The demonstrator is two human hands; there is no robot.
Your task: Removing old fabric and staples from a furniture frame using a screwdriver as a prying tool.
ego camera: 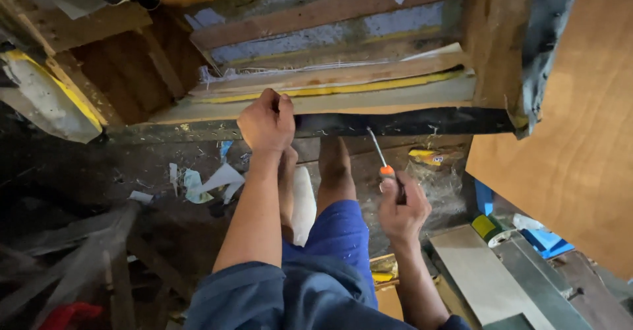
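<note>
My left hand point(266, 120) grips the lower edge of an upturned wooden furniture frame point(330, 20), pinching the black fabric strip point(409, 121) that runs along that edge. My right hand point(401, 210) holds a screwdriver point(384, 165) with an orange handle; its metal shaft points up at the black strip, the tip just below it. Foam and yellow lining layers point(343, 90) show above the strip. My legs in blue shorts stand under the frame.
A plywood panel point(573, 145) leans at the right. Flat grey boards point(481, 277) and a blue box point(544, 240) lie at the lower right. Torn paper scraps point(211, 182) litter the dark floor. Loose wooden slats point(86, 264) pile at the lower left.
</note>
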